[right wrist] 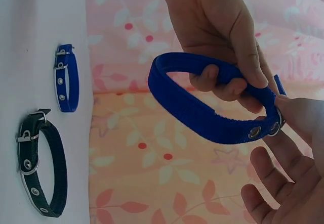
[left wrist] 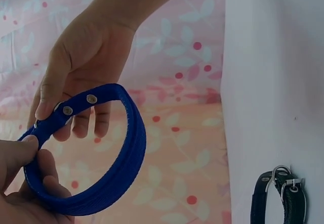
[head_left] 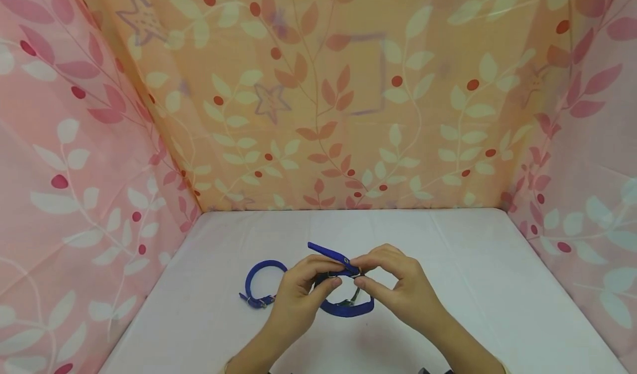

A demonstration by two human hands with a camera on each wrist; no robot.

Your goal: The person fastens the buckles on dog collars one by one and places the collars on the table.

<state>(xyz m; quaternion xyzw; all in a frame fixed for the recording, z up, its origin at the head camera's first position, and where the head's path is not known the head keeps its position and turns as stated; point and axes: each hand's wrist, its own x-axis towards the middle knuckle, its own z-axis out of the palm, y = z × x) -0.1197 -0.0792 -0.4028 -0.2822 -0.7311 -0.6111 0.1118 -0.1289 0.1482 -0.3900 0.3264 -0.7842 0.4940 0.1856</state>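
Observation:
A blue collar (head_left: 346, 310) with metal eyelets is held up above the white table, bent into a loop. My left hand (head_left: 302, 286) grips its band between thumb and fingers on the left. The right hand (head_left: 409, 285) pinches it near the metal ring, thumb below and fingers above. A strap end (head_left: 325, 250) sticks up to the left between the hands. In the right wrist view the thumb (right wrist: 301, 114) presses by the eyelets and ring, with the other fingers of that hand loosely spread. Fingers partly hide the fastening.
A second blue collar (head_left: 256, 303), buckled into a loop, lies on the white table (head_left: 199, 318) left of my hands. A dark green or black collar (right wrist: 62, 183) with eyelets lies beyond the held one. Leaf-patterned curtains (head_left: 318, 158) enclose the table's back and sides.

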